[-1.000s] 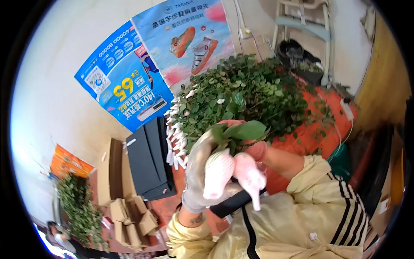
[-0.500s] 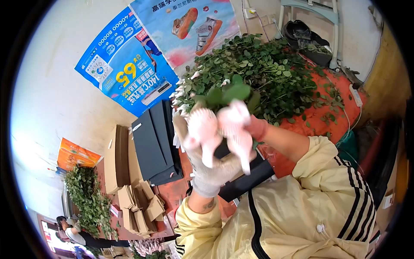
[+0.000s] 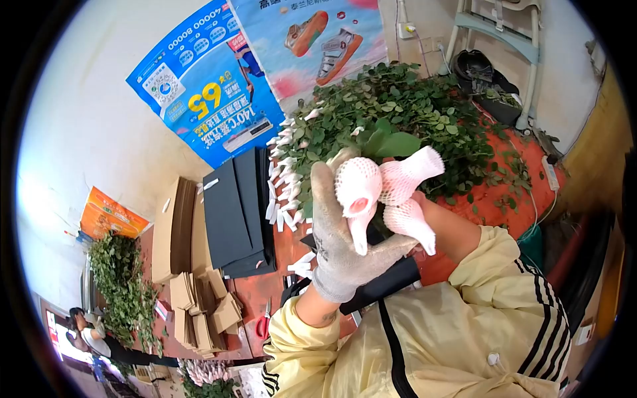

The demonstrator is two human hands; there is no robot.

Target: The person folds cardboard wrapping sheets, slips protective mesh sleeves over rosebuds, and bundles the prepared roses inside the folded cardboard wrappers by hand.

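My left hand, in a pale work glove, is curled around several roses held up in front of my chest. White foam net sleeves cover their heads, and pink petals show through one sleeve's opening. Green leaves stick out behind the heads. My right hand is behind the roses, its fingers hidden; only the bare forearm shows clearly. Just beyond lies a big heap of leafy rose stems, with sleeved heads along its left side.
On the red table are black sheets, a stack of cardboard, small cardboard pieces and red-handled scissors. More greenery lies farther left, near another person. A power strip with cables is at right.
The roses have moved right and turned, showing three sleeved heads more clearly. My left hand has shifted right with them. My right hand has gone farther out of sight behind the roses.
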